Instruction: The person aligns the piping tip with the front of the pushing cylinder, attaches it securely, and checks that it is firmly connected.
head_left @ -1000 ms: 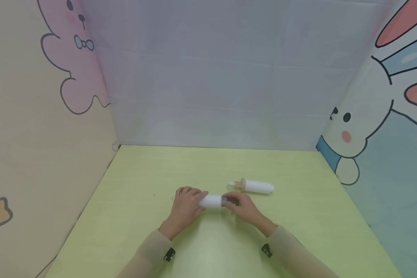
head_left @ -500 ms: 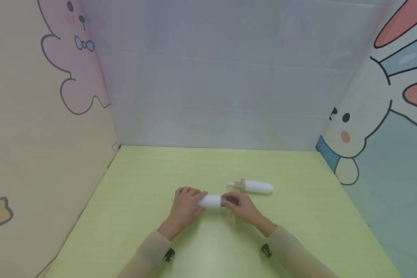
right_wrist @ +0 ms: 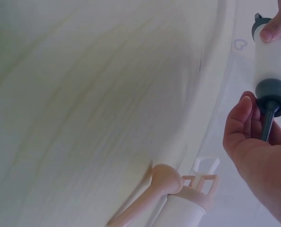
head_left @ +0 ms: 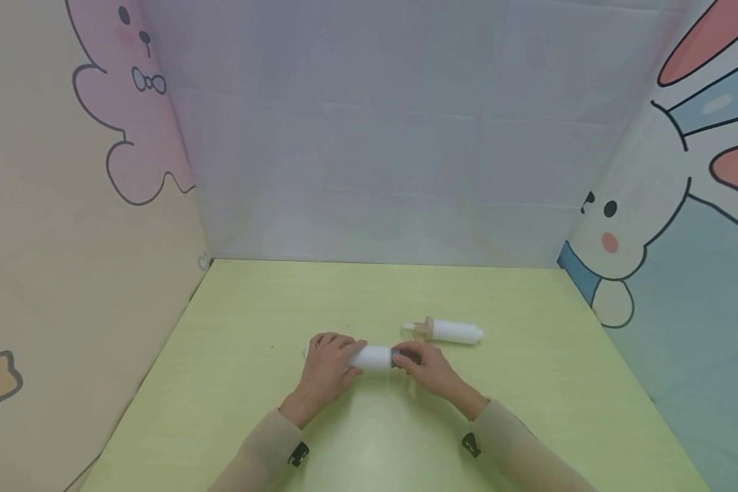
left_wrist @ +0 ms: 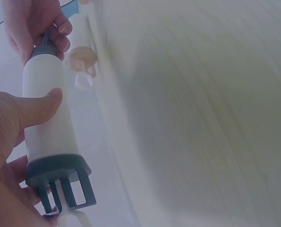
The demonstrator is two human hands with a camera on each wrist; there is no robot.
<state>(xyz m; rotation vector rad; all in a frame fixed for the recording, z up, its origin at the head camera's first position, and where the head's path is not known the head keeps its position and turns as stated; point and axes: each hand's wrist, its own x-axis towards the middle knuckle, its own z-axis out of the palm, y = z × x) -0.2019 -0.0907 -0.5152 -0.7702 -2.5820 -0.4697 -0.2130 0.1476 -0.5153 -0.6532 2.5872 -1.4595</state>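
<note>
A white decorating syringe [head_left: 372, 357] lies crosswise between the two hands, low over the table. My left hand [head_left: 327, 369] grips its barrel, thumb [left_wrist: 43, 109] laid along the white side. Beside that hand is the dark grey-green collar [left_wrist: 57, 168] with its open loop handles. At the other end, my right hand [head_left: 433, 372] pinches the dark nozzle cap [right_wrist: 272, 92] with thumb and fingers. The cap sits against the barrel's end, and its slim spout points back towards the right palm.
A second white syringe [head_left: 458, 331] with a pinkish collar [head_left: 429, 328] lies just behind the right hand. A pinkish nozzle cap [right_wrist: 166, 178] lies near it in the right wrist view. Printed walls [head_left: 369, 137] enclose the yellow-green table [head_left: 283, 294] at the back and sides.
The right fingers shift very slightly at the nozzle cap. Both hands otherwise stay in place on the syringe, and the head view tilts a little.
</note>
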